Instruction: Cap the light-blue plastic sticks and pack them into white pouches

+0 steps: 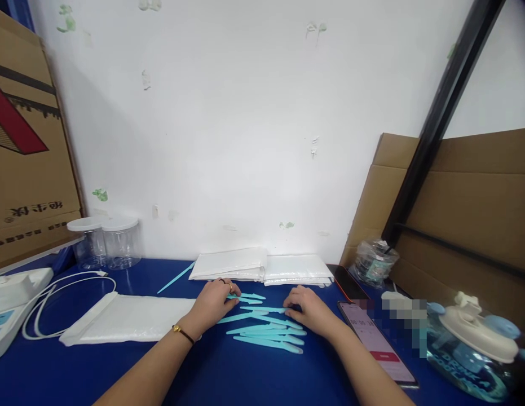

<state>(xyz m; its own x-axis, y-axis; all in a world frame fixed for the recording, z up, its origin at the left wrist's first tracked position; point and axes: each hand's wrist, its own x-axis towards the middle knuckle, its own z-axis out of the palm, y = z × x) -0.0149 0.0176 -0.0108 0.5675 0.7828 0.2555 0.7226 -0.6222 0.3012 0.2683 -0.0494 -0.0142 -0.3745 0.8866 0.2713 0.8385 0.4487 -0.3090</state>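
Slim turquoise plastic sticks (267, 343) lie spread, probably for easy reach, between left hand (214, 303) and right hand (309, 310), both grips unclear.

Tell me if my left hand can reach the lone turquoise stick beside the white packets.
Probably yes: your left hand is close to the lone turquoise stick, and nothing appears to stand between them. The stick's far end reaches the white packets, but most lies exposed.

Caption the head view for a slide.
Left hand and right hand at loose turquoise sticks on a blue table, white packets behind.
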